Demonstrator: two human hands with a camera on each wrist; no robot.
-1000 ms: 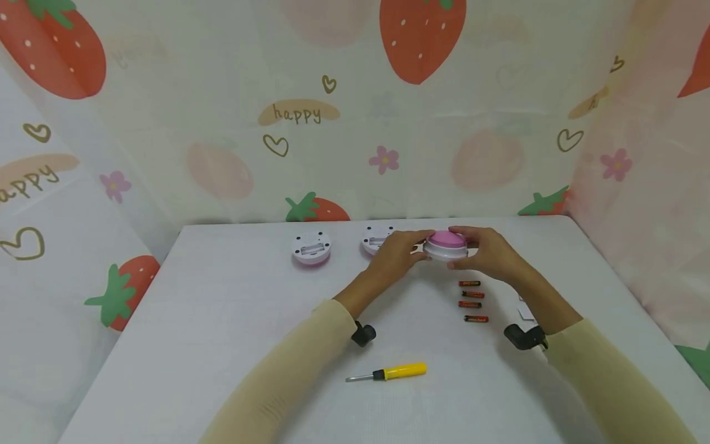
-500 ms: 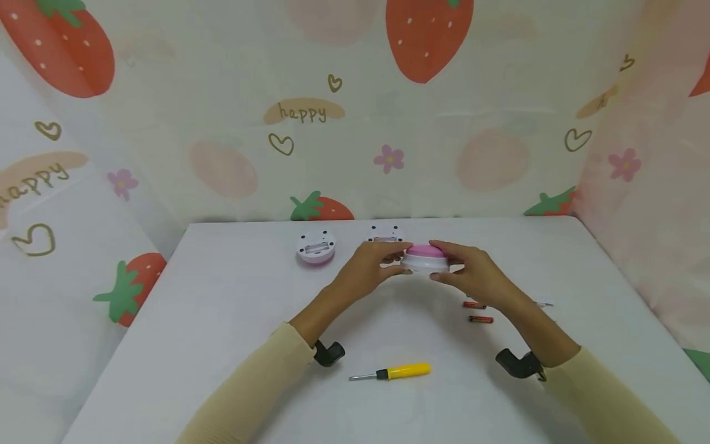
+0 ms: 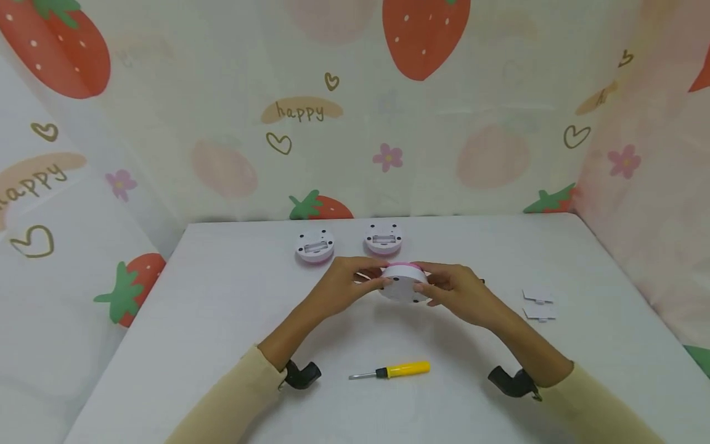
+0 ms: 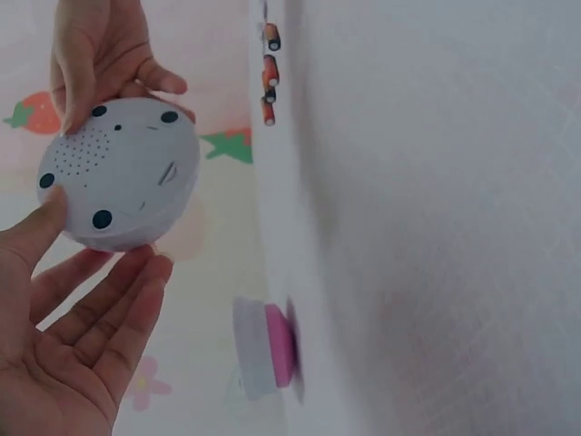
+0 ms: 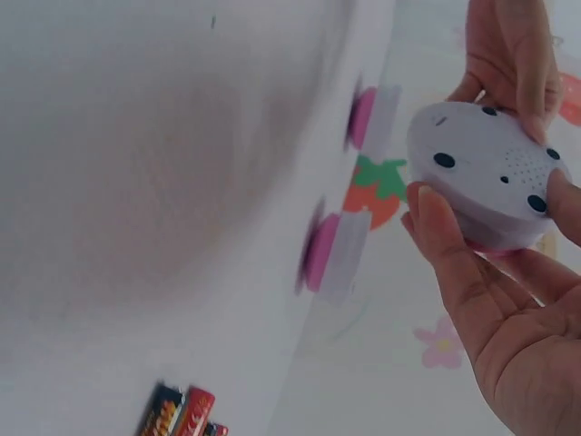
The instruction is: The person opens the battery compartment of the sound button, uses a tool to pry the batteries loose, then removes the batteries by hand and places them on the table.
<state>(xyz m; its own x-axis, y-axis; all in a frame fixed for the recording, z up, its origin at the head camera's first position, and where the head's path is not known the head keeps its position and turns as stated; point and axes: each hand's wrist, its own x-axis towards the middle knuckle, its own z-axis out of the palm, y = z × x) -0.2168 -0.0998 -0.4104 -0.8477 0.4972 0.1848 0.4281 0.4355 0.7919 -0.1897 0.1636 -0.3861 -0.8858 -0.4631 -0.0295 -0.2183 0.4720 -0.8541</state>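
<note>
Between my two hands, above the table, is a round white push-button device (image 3: 403,290) with a pink top. My left hand (image 3: 345,285) pinches its left side, thumb on the underside and fingers along the pink edge. On the opposite side my right hand (image 3: 463,293) holds it the same way. Its underside is tilted toward the head camera. Dark round feet, a patch of speaker holes and a small slot mark this underside (image 4: 127,173) in the left wrist view, and its battery compartment appears covered. The pink top is mostly hidden.
Two similar devices, one on the left (image 3: 315,246) and one beside it (image 3: 383,239), lie upside down at the back with battery bays uncovered. A yellow-handled screwdriver (image 3: 407,369) lies in front. White battery covers (image 3: 539,313) sit at right. Several red batteries (image 5: 192,413) lie near my right hand.
Both hands have brought the device left and closer to me, tipping it so its underside comes into view. The second device at the back and the white covers are now uncovered to sight.
</note>
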